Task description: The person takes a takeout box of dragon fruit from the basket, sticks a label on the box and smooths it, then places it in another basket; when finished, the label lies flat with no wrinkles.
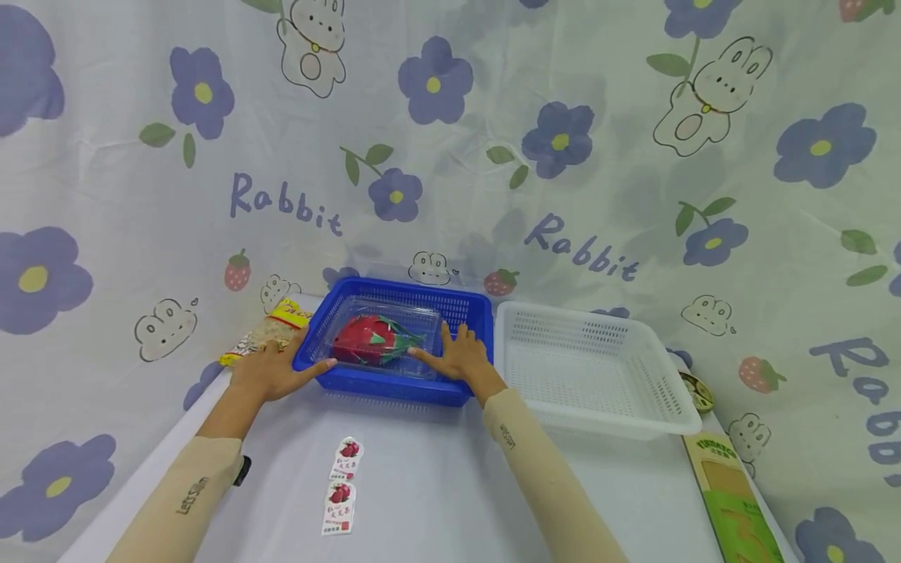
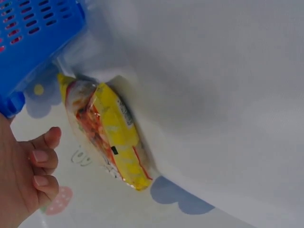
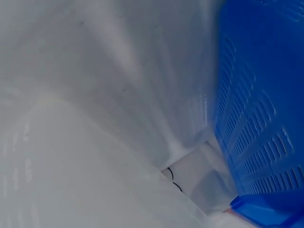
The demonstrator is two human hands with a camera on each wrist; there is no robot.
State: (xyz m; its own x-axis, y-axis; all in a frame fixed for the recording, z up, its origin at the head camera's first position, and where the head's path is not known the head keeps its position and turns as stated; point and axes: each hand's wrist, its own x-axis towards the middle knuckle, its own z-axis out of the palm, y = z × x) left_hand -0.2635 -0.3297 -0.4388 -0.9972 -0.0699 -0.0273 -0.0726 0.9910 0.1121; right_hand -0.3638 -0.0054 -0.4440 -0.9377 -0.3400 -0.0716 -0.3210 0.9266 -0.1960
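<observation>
A clear plastic box (image 1: 425, 367) with a red and green dragon fruit (image 1: 366, 340) inside lies in the blue basket (image 1: 394, 389). My left hand (image 1: 271, 375) is at the basket's left side, its thumb reaching over the front left rim. In the left wrist view, its other fingers (image 2: 45, 159) are loosely bent beside the rim corner. Over the basket's front right corner, my right hand (image 1: 464, 360) has its fingers extended, with the thumb at the box's right side. Only a sliver of that hand shows in the right wrist view.
Left of the basket lies a yellow food bag (image 1: 274, 328). A white basket (image 1: 598, 422) stands to the right. Two dragon fruit stickers (image 1: 339, 507) lie on the white table (image 1: 422, 485). Along the right edge are a green box (image 1: 735, 500) and a round tin (image 1: 697, 391).
</observation>
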